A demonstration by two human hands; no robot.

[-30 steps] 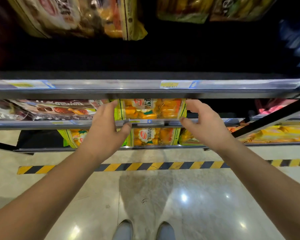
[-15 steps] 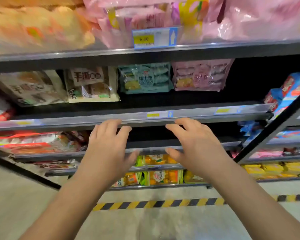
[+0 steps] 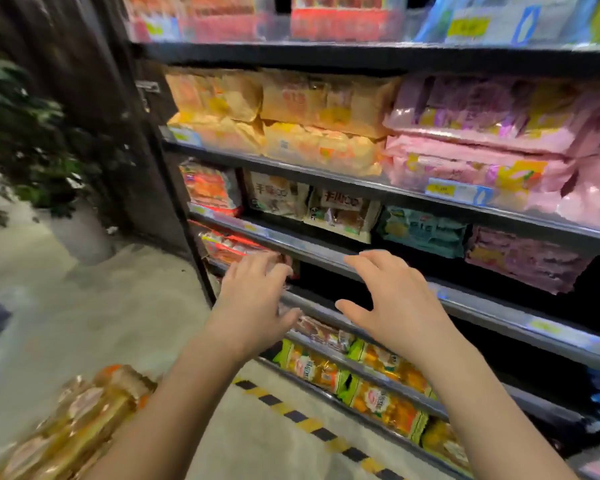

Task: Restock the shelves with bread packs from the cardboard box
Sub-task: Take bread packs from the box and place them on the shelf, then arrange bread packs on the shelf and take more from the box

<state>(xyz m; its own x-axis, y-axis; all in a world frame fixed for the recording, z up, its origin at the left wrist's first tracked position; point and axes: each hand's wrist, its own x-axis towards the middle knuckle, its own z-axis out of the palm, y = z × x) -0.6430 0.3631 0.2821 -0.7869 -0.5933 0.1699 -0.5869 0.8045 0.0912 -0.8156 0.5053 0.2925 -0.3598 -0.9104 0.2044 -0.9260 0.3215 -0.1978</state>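
My left hand [image 3: 253, 303] and my right hand [image 3: 395, 303] hover side by side in front of a dark shelf rack [image 3: 326, 251], fingers spread and holding nothing. Below them, green and orange bread packs [image 3: 378, 400] line the two lowest shelves. A heap of clear golden bread packs [image 3: 66, 424] lies at the bottom left, blurred; the cardboard box under them is not visible. Red packs [image 3: 236, 247] sit on the shelf just behind my left fingertips.
Higher shelves hold orange packs [image 3: 291, 116], pink packs [image 3: 499, 140], beige packs [image 3: 312, 206] and a teal pack [image 3: 423, 230]. A potted plant [image 3: 32, 133] stands at the left by a dark wall. Yellow-black floor tape [image 3: 309, 424] runs along the rack's foot.
The view has swung up and left, from the lowest shelves to the whole rack. Both hands let go of the orange pack on the low shelf and rose, empty. The bread heap came into view.
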